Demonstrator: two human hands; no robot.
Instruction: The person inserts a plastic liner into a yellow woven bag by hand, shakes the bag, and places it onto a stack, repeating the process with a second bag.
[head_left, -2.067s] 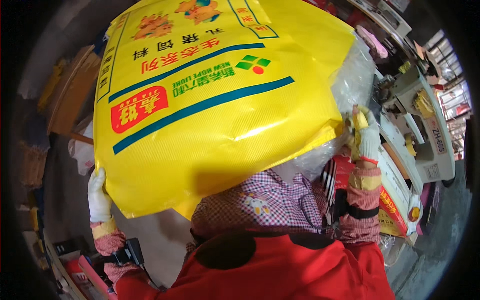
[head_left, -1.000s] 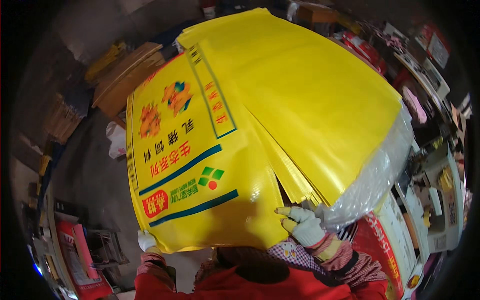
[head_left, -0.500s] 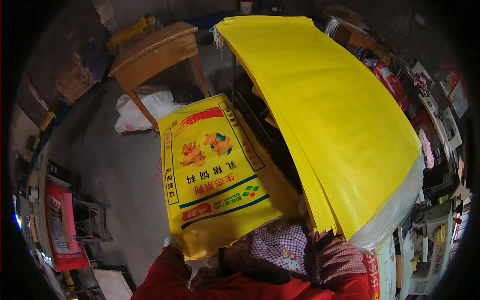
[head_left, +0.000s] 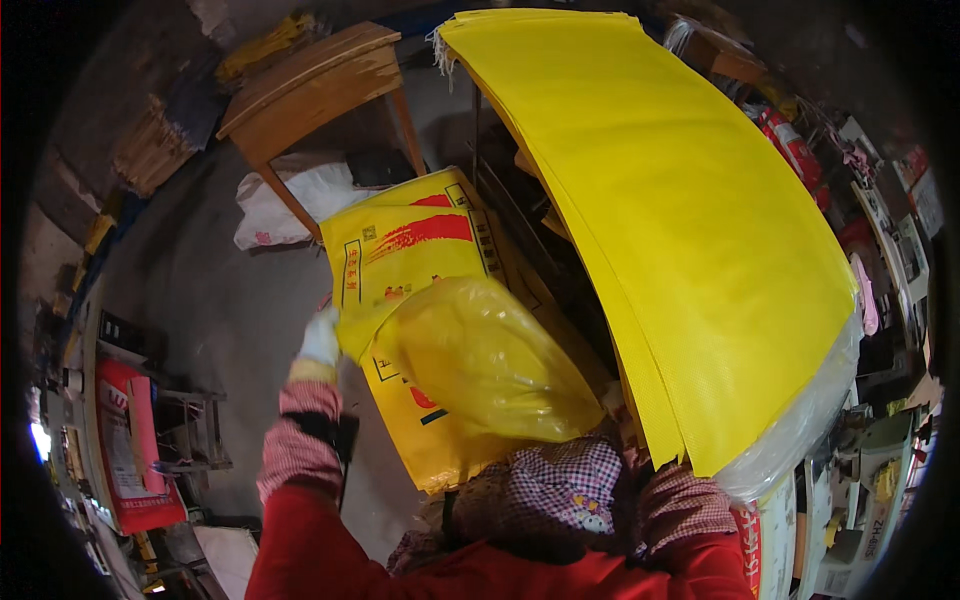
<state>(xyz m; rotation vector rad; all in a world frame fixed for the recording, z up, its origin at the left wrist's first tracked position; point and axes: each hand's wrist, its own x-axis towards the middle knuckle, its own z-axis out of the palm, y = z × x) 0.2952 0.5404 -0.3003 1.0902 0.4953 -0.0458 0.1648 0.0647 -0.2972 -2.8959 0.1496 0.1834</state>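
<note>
My left hand (head_left: pixel 321 338), in a white glove, grips the left edge of a yellow printed woven sack (head_left: pixel 410 250) that lies on a low pile of such sacks. A clear plastic liner (head_left: pixel 485 365) bulges out over the sack's near half. My right hand is hidden below the liner and my checked sleeve (head_left: pixel 560 485). To the right, a thick stack of plain yellow sacks (head_left: pixel 680 220) slopes from the top centre down to my right side, with a clear plastic wrap (head_left: pixel 800 430) under its near end.
A wooden table (head_left: pixel 315 85) stands at the upper left, with a white bag (head_left: pixel 290 195) under it. Grey concrete floor (head_left: pixel 200 300) spreads to the left. A red-and-white sign on a metal frame (head_left: pixel 130 440) stands at the far left. Cluttered machines and shelves (head_left: pixel 880 260) line the right.
The yellow stack swung off my front to the right. The printed sack came to lie on the pile, my left hand took its edge, and the clear liner has puffed up over it.
</note>
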